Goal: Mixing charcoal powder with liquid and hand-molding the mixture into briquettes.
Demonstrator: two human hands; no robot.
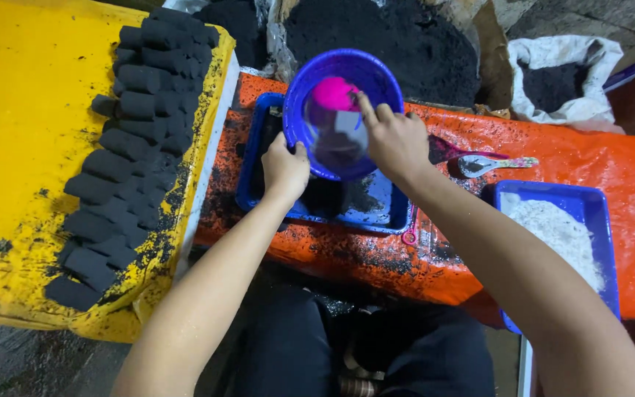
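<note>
My left hand [284, 166] grips the lower left rim of a round blue plastic bowl [310, 81], and my right hand [395, 138] holds its right rim. The bowl is tilted over a dark blue rectangular tray [376, 213] smeared with black powder. Inside the bowl lie a bright pink lump [334, 93] and some grey liquid or paste. The tray rests on an orange tarp-covered surface [589, 158].
Many black cylindrical briquettes [123, 147] lie in rows on a yellow sheet [16, 147] at left. A pile of black powder [384, 37] sits behind. A spoon [490, 163] lies on the tarp; a blue tray of white powder [560, 228] is at right, a white sack [553, 73] beyond.
</note>
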